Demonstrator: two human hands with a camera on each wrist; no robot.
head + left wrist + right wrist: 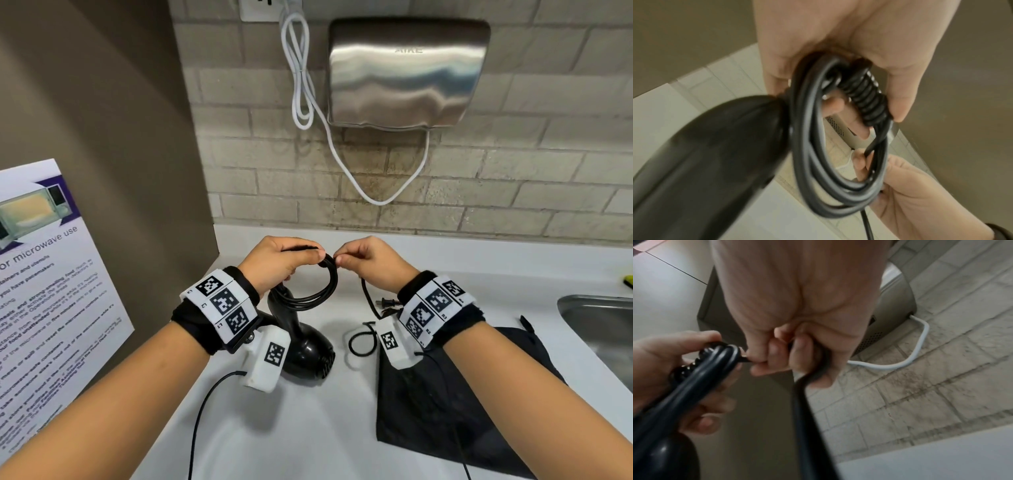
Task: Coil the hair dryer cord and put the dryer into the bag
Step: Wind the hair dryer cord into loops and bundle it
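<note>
A black hair dryer (306, 346) stands on the white counter (308, 428) with its handle pointing up. Its black cord (320, 291) is wound in several loops above the handle. My left hand (284, 262) grips the top of the coil (838, 146), next to the ribbed strain relief (867, 99). My right hand (364, 260) pinches the free cord (807, 402) right beside the coil; the rest runs down to the plug (385, 303) on the counter. A flat black bag (462, 394) lies under my right forearm, its drawstring (361, 339) looped towards the dryer.
A steel hand dryer (407, 73) with a white cable (342, 150) hangs on the tiled wall behind. A steel sink (603, 329) sits at the right edge. A microwave notice (44, 291) leans at the left. Thin sensor wires trail from both wrists.
</note>
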